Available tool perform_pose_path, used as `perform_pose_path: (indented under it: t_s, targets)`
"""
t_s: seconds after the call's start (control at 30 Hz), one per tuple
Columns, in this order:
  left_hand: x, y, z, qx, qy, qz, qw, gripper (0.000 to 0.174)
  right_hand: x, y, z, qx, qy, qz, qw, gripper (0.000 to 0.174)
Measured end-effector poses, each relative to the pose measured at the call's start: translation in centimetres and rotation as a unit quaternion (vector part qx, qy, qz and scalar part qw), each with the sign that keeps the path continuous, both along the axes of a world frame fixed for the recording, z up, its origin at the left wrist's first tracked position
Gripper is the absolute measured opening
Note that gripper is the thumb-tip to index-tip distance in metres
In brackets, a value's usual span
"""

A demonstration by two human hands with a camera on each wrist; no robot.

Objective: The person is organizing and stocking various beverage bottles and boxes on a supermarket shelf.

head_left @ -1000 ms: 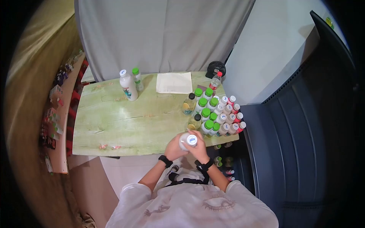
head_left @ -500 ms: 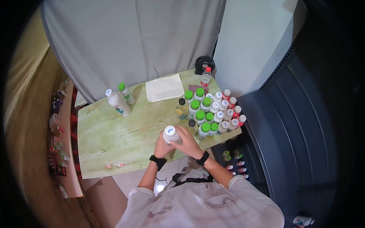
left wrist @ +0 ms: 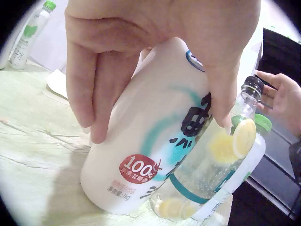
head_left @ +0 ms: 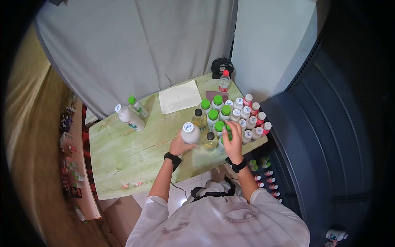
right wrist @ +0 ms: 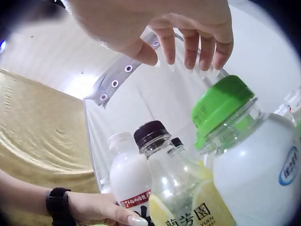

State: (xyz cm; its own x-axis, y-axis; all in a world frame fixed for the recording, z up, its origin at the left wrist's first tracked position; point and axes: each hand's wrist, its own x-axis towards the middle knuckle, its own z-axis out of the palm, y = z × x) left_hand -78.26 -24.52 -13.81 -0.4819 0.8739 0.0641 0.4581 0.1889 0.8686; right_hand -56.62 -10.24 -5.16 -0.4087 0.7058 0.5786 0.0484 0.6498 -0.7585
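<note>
My left hand (head_left: 177, 145) grips a large white bottle (head_left: 191, 134) with a white and blue cap, thumb on one side and fingers on the other. In the left wrist view the bottle leans, its base right at the tabletop. Beside it stands a clear lemon drink bottle (left wrist: 221, 155) with a black cap. My right hand (head_left: 233, 147) is over the group of green-capped bottles (head_left: 212, 115). Its fingers (right wrist: 190, 49) bend loosely above a green cap (right wrist: 223, 101), with nothing between them.
White- and pink-capped bottles (head_left: 257, 132) crowd the table's right end. Another large white bottle (head_left: 131, 118) and a green-capped bottle (head_left: 139, 108) stand at the back left of the table (head_left: 123, 160). Paper (head_left: 180, 97), a small black fan (head_left: 222, 66) and a red-capped bottle (head_left: 224, 81) lie farther back.
Both hands held the white bottle earlier. It has moved over the table, and the right hand has let go and shifted right to the green-capped bottles. The head view has turned.
</note>
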Motion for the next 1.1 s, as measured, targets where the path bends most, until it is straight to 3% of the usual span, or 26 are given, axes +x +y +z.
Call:
perform_pose_path:
  t_s: [0.63, 0.83, 1.0, 1.1]
  targets:
    - [-1.1, 2.0, -1.6, 0.012, -0.101, -0.079, 0.992, 0.105, 3.9, 0.9, -2.6, -0.051, -0.052, -0.004, 0.997, 0.032]
    - [-0.5, 1.7, -1.5, 0.009, -0.226, -0.098, 0.969, 0.099, 6.9, 1.5, -2.1, -0.05, -0.067, -0.035, 0.996, 0.034]
    - [0.9, -0.6, -3.5, -0.051, -0.05, -0.037, 0.997, 0.096, 12.0, 2.3, -1.8, -0.039, -0.058, -0.098, 0.993, 0.033]
    - [3.3, -2.2, -3.2, -0.135, -0.045, 0.046, 0.989, 0.096, 16.0, 2.4, -2.4, -0.055, -0.064, -0.139, 0.987, 0.031]
